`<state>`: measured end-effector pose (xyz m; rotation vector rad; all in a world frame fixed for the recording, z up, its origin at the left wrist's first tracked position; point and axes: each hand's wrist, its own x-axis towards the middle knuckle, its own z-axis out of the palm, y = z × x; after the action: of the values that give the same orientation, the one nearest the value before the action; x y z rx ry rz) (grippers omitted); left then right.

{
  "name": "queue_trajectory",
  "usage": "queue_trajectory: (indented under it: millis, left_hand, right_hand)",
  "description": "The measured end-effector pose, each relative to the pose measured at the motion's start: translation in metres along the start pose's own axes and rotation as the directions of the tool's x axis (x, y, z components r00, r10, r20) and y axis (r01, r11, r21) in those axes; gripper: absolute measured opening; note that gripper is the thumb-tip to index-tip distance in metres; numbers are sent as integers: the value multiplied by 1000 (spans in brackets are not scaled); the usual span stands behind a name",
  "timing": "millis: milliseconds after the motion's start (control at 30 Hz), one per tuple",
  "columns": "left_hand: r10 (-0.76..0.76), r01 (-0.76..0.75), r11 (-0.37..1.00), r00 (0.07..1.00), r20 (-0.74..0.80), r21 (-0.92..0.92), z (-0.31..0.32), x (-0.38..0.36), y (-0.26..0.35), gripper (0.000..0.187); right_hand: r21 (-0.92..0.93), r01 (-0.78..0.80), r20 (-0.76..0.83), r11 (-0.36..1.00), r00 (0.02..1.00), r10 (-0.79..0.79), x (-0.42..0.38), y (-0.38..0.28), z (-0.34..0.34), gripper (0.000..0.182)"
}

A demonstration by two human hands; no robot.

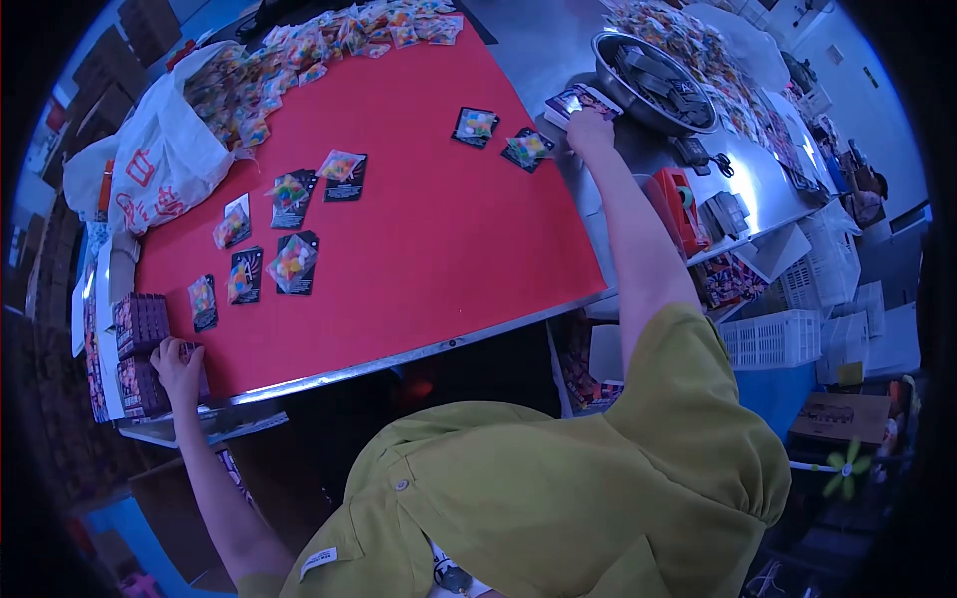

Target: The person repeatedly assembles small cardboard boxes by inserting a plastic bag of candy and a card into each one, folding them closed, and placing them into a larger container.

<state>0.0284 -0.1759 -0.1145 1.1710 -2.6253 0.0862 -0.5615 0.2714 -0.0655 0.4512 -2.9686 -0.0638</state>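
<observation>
At the left edge of the red table mat (419, 239), my left hand (179, 371) is bent over the stacked dark boxes (143, 321), its fingers curled at a box. My right hand (589, 132) reaches to the upper right and holds a stack of printed cards (578, 100) beside the metal bowl (655, 85). Small bags of colourful candy lie on black cards at the mat's left side, such as one bag (294, 262) near the middle of that group. Two more bagged sets (476, 126) lie at the upper right of the mat.
A white plastic bag (169, 149) and a heap of candy bags (339, 35) lie along the far left. A red tape dispenser (680, 211), scissors (722, 164) and a second candy heap (678, 45) are on the metal table. White baskets (773, 339) stand at the right.
</observation>
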Motion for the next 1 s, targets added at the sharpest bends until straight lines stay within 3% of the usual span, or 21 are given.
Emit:
queue_trajectory:
  millis: [67, 133, 167, 233, 300, 400, 467, 533, 567, 633, 667, 700, 733, 767, 800, 833, 867, 900, 1000]
  left_hand:
    - [0, 1, 1000, 999, -43, 14, -3, -5, 7, 34]
    - [42, -22, 997, 947, -318, 67, 2, -6, 12, 29]
    - [42, -22, 998, 947, -319, 65, 3, -4, 9, 29]
    - [59, -69, 994, 992, -112, -86, -1, 0, 2, 23]
    - [36, -46, 993, 995, -88, -112, 0, 1, 4, 21]
    - [43, -48, 993, 998, -50, -106, -3, 2, 4, 20]
    - [70, -73, 994, 997, -34, -77, -3, 1, 6, 22]
    - [127, -133, 991, 974, -189, -19, -6, -1, 13, 28]
    - [121, -126, 992, 974, -190, -15, -9, -3, 16, 28]
    - [270, -172, 945, 891, -365, 279, -21, -6, 34, 34]
    - [266, -168, 945, 893, -362, 281, -24, -5, 44, 34]
    - [174, -169, 984, 900, -399, 49, -28, -5, 55, 37]
    - [70, -158, 970, 908, -414, -184, -33, -6, 71, 39]
    - [-141, -54, 755, 960, -242, -653, -48, -11, 109, 40]
    - [-258, 97, 337, 966, 7, -937, -60, -13, 149, 40]
    - [51, 110, -140, 993, 104, -984, -52, -12, 163, 43]
    - [297, 297, -474, 940, 167, -829, -55, -15, 197, 49]
    - [441, 444, -631, 880, 177, -636, -60, -22, 231, 61]
    - [583, 598, -746, 799, 148, -292, -46, -45, 285, 81]
  right_hand:
    - [-71, 187, -21, 980, 982, -189, 3, 1, -4, 23]
    - [-57, 213, -101, 975, 971, -218, 5, 3, 1, 21]
    - [-43, 239, -180, 970, 953, -243, 6, 5, 4, 20]
    - [-43, 223, -193, 974, 954, -227, 8, 6, 10, 20]
    - [-40, 210, -206, 977, 955, -214, 12, 9, 13, 19]
    - [60, 215, -104, 975, 973, -208, 20, 19, 8, 18]
    - [147, 319, -23, 936, 947, -319, 21, 27, 2, 17]
    - [117, 340, -53, 933, 940, -336, 20, 26, -3, 19]
    - [87, 357, -79, 930, 933, -350, 19, 24, -4, 21]
    - [48, 331, -162, 942, 934, -320, 13, 19, -5, 20]
    - [8, 296, -243, 955, 927, -286, 9, 18, -5, 18]
    - [8, 306, -238, 952, 925, -296, 1, 15, -11, 18]
    - [-155, 407, -425, 900, 795, -433, -11, 9, -23, 16]
    - [-329, 464, -564, 823, 602, -565, -26, 1, -37, 14]
    - [-325, 546, -631, 772, 483, -607, -49, -16, -52, 14]
    - [-322, 628, -693, 708, 354, -628, -80, -40, -65, 13]
    - [-299, 753, -721, 587, 225, -656, -110, -64, -73, 13]
    - [-277, 857, -751, 435, 89, -654, -143, -85, -76, 13]
    - [7, 999, -741, -34, -18, -671, -240, -129, -75, 18]
